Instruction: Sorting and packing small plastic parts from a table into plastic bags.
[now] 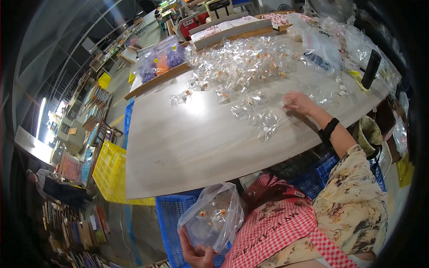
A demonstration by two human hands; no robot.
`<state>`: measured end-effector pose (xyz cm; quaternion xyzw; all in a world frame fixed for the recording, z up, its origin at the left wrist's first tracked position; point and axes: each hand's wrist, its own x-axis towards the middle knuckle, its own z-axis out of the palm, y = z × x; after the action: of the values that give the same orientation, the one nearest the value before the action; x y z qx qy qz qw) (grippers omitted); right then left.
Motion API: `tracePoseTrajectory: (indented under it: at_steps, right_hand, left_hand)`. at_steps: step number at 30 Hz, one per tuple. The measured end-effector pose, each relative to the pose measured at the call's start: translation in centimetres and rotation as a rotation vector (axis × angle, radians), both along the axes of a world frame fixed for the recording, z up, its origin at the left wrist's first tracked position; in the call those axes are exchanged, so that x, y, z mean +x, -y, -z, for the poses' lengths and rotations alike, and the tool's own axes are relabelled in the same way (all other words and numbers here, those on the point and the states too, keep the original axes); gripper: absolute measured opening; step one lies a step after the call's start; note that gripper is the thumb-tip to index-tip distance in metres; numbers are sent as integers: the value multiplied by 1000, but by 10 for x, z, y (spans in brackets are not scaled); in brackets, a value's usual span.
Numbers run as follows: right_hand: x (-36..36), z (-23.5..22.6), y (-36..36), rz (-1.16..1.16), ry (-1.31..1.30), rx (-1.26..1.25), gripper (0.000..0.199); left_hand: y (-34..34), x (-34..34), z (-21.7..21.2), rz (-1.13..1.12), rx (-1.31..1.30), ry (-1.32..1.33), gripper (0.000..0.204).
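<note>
Below the near edge of the table, my left hand (195, 253) grips the lower rim of a clear plastic bag (190, 223), fingers on one side and thumb bent in. A few small clear packets with orange-and-white bits (214, 216) lie inside the bag. My right hand (298, 103) reaches across the table with its fingers curled together; what they hold, if anything, is too small to make out. Beside it on the left lies a loose cluster of small clear packets (255, 117). Farther back spreads a large heap of similar packets (241, 62).
The pale tabletop (178, 147) has wooden strips along its back. A black cylinder (372, 69) stands at the right, by clear plastic bags (321, 47). Bags of purple and orange pieces (163, 60) sit at the back left. Blue crate (172, 228) and yellow crate (109, 172) stand below.
</note>
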<state>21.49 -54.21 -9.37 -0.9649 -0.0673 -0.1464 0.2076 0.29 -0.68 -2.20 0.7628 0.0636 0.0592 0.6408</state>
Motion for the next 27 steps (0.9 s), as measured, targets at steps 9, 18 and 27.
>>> tracePoseTrajectory:
  at_steps: [9, 18, 27]
  right_hand:
    - [15, -42, -7, 154, -263, 743, 26]
    - [62, -72, -57, 42, -189, 777, 40]
    - [86, -3, -63, -204, -60, -344, 39]
  left_hand:
    - [0, -3, 2, -37, -42, -95, 86]
    - [3, -6, -4, -56, -72, -144, 87]
    - [-4, -5, 15, 27, 18, -66, 87]
